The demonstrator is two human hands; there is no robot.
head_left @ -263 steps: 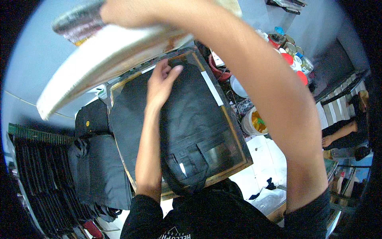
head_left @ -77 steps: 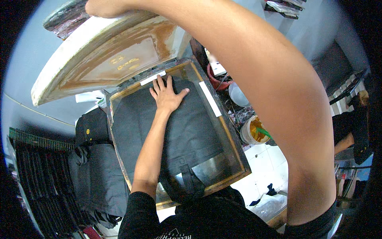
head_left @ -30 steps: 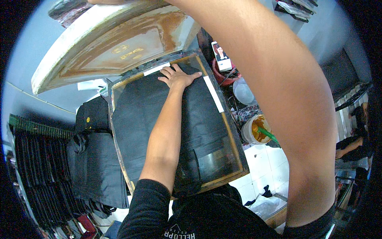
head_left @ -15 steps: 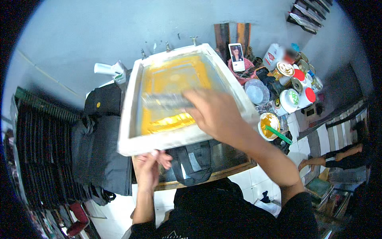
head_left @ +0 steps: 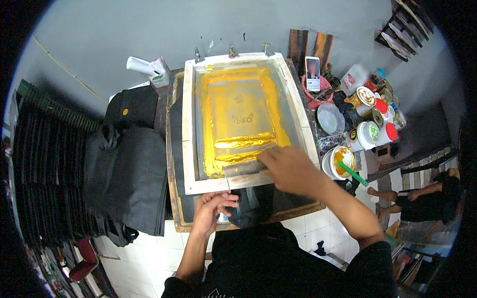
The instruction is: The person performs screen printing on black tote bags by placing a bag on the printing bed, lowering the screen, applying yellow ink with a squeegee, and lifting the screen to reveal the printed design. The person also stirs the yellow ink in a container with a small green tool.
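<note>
- Lowered since the earlier frames, when it stood tilted up over the black fabric, the white-framed printing screen (head_left: 238,121) now lies flat on the wooden-edged board (head_left: 174,198) of the desk, and the left hand has left the fabric for the screen's near edge.
- Yellow ink (head_left: 241,111) covers most of the mesh inside the frame, with a thick ridge of it near the lower end.
- The right hand (head_left: 288,169) rests on the squeegee (head_left: 243,170), which lies across the near end of the mesh just below the ink ridge; its fingers are curled closed around the squeegee's handle.
- The left hand (head_left: 211,211) sits at the near rail of the frame, fingers bent and pressing at the edge; whether they clasp anything cannot be told.
- Black fabric (head_left: 253,206) shows under the frame's near edge, between the two hands.
- To the left of the board lies a stack of black bags (head_left: 126,174), with more dark stacks further left.
- To the right stands an open tub of yellow ink (head_left: 339,161) with a green stick in it, and beyond it a cluster of paint jars (head_left: 375,116) with red and white lids.
- A phone (head_left: 312,73) leans upright just beyond the frame's far right corner.
- Another person's legs (head_left: 412,191) show at the right rim.
</note>
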